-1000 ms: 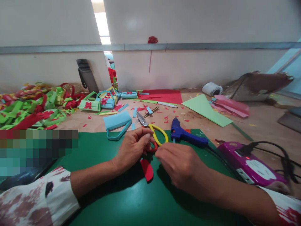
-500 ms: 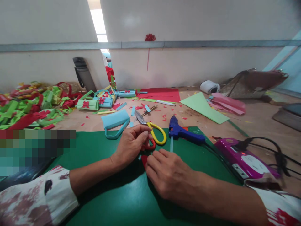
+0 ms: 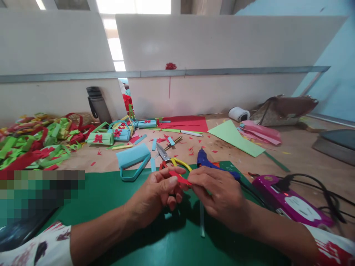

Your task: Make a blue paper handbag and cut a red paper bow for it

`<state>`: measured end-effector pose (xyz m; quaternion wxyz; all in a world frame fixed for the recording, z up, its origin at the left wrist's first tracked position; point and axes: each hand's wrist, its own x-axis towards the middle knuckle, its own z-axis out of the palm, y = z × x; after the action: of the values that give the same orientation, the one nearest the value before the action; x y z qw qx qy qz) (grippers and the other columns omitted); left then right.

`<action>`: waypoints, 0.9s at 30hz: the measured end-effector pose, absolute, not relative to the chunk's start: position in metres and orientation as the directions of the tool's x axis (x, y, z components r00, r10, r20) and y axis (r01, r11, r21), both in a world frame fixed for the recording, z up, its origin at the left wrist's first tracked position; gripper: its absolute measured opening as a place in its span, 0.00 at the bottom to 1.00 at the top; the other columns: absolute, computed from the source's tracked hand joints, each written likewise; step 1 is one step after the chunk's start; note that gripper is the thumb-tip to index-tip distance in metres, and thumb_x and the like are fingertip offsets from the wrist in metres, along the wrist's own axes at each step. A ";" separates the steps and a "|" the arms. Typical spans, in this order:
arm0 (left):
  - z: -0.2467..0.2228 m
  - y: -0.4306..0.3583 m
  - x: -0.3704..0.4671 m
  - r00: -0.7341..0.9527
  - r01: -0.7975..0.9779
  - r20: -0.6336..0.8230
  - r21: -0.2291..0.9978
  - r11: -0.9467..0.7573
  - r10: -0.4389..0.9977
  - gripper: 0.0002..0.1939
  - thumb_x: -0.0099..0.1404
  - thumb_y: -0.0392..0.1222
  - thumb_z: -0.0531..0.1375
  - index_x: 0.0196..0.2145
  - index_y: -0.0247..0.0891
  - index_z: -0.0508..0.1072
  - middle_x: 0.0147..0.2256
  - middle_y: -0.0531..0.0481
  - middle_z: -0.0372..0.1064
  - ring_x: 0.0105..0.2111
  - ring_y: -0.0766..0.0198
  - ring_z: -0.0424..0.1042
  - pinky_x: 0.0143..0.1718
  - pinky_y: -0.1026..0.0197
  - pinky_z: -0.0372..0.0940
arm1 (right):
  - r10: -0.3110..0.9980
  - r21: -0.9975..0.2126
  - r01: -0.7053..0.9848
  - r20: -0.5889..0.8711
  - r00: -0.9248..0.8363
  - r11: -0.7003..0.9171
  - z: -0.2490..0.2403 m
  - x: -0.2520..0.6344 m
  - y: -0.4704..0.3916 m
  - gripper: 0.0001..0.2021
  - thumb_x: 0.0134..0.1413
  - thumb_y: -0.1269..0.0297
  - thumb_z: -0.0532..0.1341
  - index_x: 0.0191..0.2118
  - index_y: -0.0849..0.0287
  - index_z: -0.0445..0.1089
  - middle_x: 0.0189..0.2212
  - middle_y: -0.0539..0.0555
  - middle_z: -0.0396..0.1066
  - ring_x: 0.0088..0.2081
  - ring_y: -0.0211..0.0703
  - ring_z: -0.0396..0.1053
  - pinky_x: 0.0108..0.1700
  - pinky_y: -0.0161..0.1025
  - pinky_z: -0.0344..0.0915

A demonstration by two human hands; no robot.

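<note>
A small red paper piece (image 3: 179, 178) is pinched between my two hands above the green mat (image 3: 111, 192). My left hand (image 3: 159, 188) has its thumb and forefinger on the left end, the other fingers curled below. My right hand (image 3: 219, 190) grips the right end, its fingertips partly hidden. Just beyond them lie scissors (image 3: 163, 152) with one yellow and one red handle, partly covered by my hands. A blue glue gun (image 3: 203, 159) rests behind my right hand, its clear glue stick (image 3: 202, 221) pointing toward me. Left of the scissors is a light blue paper bag (image 3: 133, 155) with a handle.
Finished little bags with red bows (image 3: 100, 137) stand at the back left, beside a heap of coloured paper strips (image 3: 36, 144) and a dark bottle (image 3: 98, 105). A purple power strip (image 3: 291, 201) with cables is at right. Green paper (image 3: 235, 138) and red scraps lie behind.
The red piece has been lifted off the mat and now spans both hands. My right hand has moved up and right, over the glue gun's handle. The view has tilted upward.
</note>
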<state>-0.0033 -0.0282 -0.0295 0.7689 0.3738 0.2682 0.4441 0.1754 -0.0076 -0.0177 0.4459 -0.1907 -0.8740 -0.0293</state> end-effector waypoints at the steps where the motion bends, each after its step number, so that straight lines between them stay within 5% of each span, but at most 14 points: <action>1: -0.029 -0.028 -0.004 0.462 -0.486 -0.079 0.810 0.327 0.884 0.20 0.55 0.43 0.64 0.44 0.34 0.67 0.28 0.50 0.65 0.24 0.71 0.63 0.20 0.71 0.56 | 0.310 -0.129 0.346 0.781 -0.543 0.930 -0.017 0.175 -0.007 0.07 0.53 0.79 0.56 0.33 0.62 0.66 0.27 0.53 0.71 0.32 0.37 0.70 0.37 0.33 0.67; 7: -0.030 -0.026 -0.004 0.449 -0.475 -0.065 0.828 0.299 0.891 0.13 0.58 0.34 0.61 0.42 0.34 0.69 0.27 0.51 0.65 0.24 0.71 0.64 0.21 0.70 0.58 | 0.333 -0.142 0.356 0.756 -0.563 0.924 -0.016 0.176 -0.005 0.07 0.54 0.79 0.54 0.33 0.61 0.64 0.26 0.53 0.70 0.31 0.39 0.69 0.37 0.35 0.67; 18: -0.032 -0.024 -0.004 0.405 -0.463 -0.070 0.844 0.270 0.912 0.14 0.57 0.33 0.62 0.42 0.34 0.69 0.27 0.50 0.66 0.25 0.72 0.65 0.22 0.71 0.57 | 0.448 -0.210 0.439 0.697 -0.559 0.874 -0.021 0.175 -0.004 0.07 0.53 0.78 0.54 0.30 0.60 0.63 0.24 0.53 0.70 0.27 0.39 0.68 0.30 0.35 0.64; 27: -0.035 -0.022 -0.005 0.284 -0.389 -0.138 0.888 0.246 0.949 0.16 0.54 0.36 0.64 0.42 0.34 0.69 0.28 0.50 0.69 0.24 0.71 0.67 0.23 0.70 0.58 | 0.710 -0.547 0.453 0.520 -0.475 0.704 -0.013 0.171 -0.011 0.08 0.50 0.73 0.59 0.37 0.59 0.66 0.33 0.53 0.71 0.35 0.41 0.69 0.38 0.38 0.66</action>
<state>-0.0053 -0.0225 -0.0353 0.7015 0.3874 0.3615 0.4766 0.1707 -0.0105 -0.0126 0.3784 -0.3453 -0.8419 0.1697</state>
